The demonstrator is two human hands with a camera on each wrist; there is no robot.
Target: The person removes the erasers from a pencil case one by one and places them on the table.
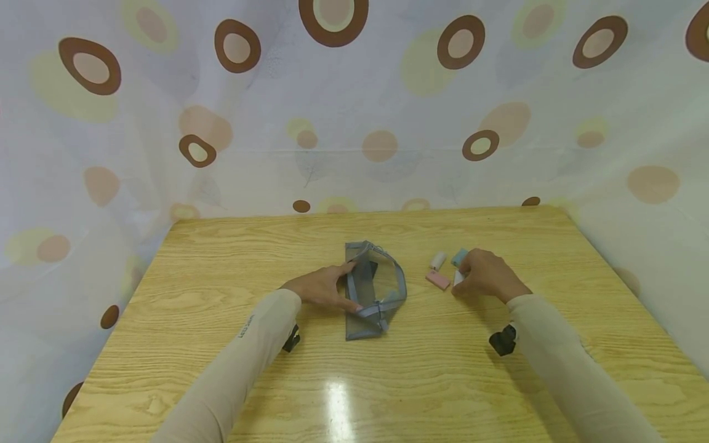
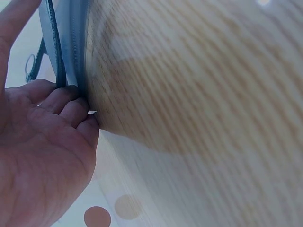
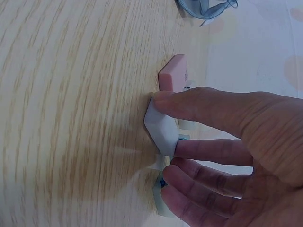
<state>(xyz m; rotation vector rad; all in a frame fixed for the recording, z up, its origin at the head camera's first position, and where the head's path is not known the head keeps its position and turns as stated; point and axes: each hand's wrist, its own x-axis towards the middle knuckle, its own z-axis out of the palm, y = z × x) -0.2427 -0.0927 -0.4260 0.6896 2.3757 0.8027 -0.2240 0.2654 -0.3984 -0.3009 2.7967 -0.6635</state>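
A grey see-through zip pouch point(image 1: 360, 289) lies on the table with its zippered mouth spread, a small dark thing point(image 1: 373, 268) showing inside. My left hand point(image 1: 325, 286) holds the pouch by its mouth, thumb at the near rim and fingers toward the far one. In the left wrist view, curled fingers point(image 2: 75, 111) meet the zipper edge. Further right, my right hand point(image 1: 487, 274) pinches a white eraser point(image 3: 162, 126) with slanted ends between thumb and index finger, low over the table. Beside it sit a pink eraser point(image 1: 438, 280), a whitish block point(image 1: 438, 261) and a teal block point(image 1: 460, 257).
The wood-grain table point(image 1: 249, 246) runs back to a hanging sheet point(image 1: 382, 111) with brown and yellow dots, which also rises along both sides. A light reflection shows near the front middle of the tabletop.
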